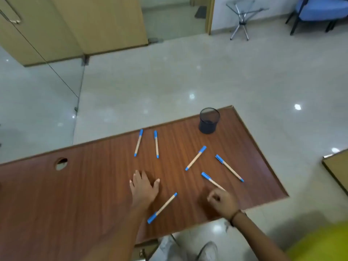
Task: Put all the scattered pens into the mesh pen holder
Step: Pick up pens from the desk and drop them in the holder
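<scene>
Several tan pens with blue caps lie scattered on the brown wooden desk point(94, 185). The black mesh pen holder point(209, 120) stands upright near the desk's far right corner, with no pen showing in it. My left hand point(144, 187) rests flat on the desk, fingers spread, holding nothing; one pen point(162, 208) lies just to its right. My right hand point(223, 201) is curled into a loose fist at the near end of another pen point(211, 180), whose tip is hidden behind the hand. Other pens point(195, 158) point(229, 168) point(156, 144) point(138, 142) lie farther out.
A round cable hole point(61, 163) is cut in the desk at the left. The desk's right edge runs diagonally close to my right hand. Beyond the desk are a tiled floor, a glass door, a small glass-topped stand point(243, 17) and a blue chair point(320, 10).
</scene>
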